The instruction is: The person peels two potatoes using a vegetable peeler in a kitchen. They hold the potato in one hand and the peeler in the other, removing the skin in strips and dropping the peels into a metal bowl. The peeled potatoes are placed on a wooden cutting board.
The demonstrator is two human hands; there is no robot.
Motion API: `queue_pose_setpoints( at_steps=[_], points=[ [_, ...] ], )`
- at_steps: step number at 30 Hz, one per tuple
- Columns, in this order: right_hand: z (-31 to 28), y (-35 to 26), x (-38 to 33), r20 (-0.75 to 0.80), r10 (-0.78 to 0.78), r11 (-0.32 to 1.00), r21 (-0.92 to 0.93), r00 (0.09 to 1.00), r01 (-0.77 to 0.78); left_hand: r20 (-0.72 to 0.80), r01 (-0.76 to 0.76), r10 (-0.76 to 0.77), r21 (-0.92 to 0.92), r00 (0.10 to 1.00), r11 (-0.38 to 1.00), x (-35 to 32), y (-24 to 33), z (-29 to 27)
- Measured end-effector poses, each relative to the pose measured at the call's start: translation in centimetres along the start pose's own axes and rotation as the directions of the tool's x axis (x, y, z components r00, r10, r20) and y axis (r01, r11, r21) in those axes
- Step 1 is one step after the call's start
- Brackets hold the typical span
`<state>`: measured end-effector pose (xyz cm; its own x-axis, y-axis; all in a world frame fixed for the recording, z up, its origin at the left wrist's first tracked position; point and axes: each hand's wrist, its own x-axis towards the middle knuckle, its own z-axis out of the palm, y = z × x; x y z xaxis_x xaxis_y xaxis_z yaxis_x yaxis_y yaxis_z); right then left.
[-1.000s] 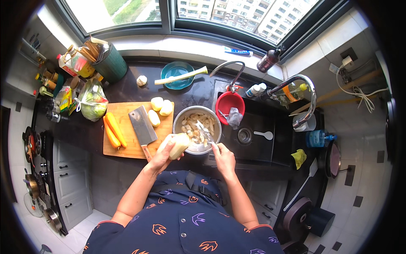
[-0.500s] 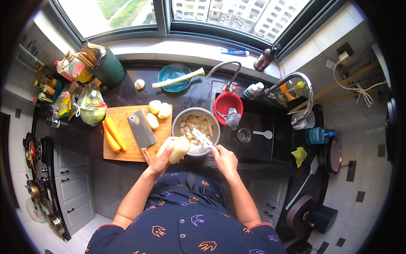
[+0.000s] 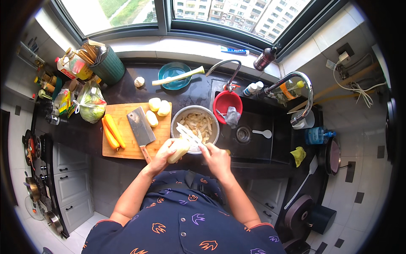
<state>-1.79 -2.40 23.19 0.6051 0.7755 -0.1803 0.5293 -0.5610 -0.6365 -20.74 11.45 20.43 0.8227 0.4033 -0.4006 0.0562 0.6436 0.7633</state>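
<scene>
- While I watch from above, my left hand (image 3: 163, 154) has its grip wrapped around a pale, peeled, oval potato (image 3: 178, 150), held just over the near rim of the round metal bowl (image 3: 179, 114) full of peels.
- My right hand (image 3: 216, 158) has its grip closed on a small white peeler (image 3: 190, 135), whose blade rests on the potato.
- I think the wet potato could slip out and drop on the dark table (image 3: 127, 91).
- I think the blade could nick my left fingers, since they sit so close.
- The potato's long side runs from lower left to upper right, its far end pointing at the bowl.
</scene>
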Motion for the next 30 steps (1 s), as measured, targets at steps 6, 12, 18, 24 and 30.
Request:
queue_pose_setpoints(
  at_steps=[6, 12, 18, 24, 30],
  points=[
    [-0.4, 3.1, 0.3, 0.030, 0.138, 0.990, -0.002, 0.990, -0.138, -0.127, -0.037, 0.058, 0.167, 0.990, 0.985, -0.3, 1.7, 0.7],
    [-1.7, -2.2, -0.9, -0.005, -0.173, 0.982, 0.079, 0.985, 0.173, -0.074, -0.113, 0.133, 0.233, 0.988, 0.966, 0.6, 0.3, -0.3],
    [0.9, 1.9, 1.1, 0.000, -0.018, 0.981, -0.194, 1.000, 0.018, -0.013, -0.063, 0.063, 0.009, 0.998, 0.998, -0.1, 0.4, -0.7],
    [-0.6, 1.1, 0.4, -0.029, 0.103, 0.990, 0.102, 0.994, -0.099, -0.076, -0.156, 0.179, 0.243, 0.981, 0.957, 1.1, 1.0, 0.1],
    [-0.7, -2.7, -1.1, -0.089, -0.189, 0.980, 0.037, 0.978, 0.193, -0.087, -0.074, 0.085, 0.120, 0.993, 0.990, 1.2, 0.8, 0.4]
  ],
)
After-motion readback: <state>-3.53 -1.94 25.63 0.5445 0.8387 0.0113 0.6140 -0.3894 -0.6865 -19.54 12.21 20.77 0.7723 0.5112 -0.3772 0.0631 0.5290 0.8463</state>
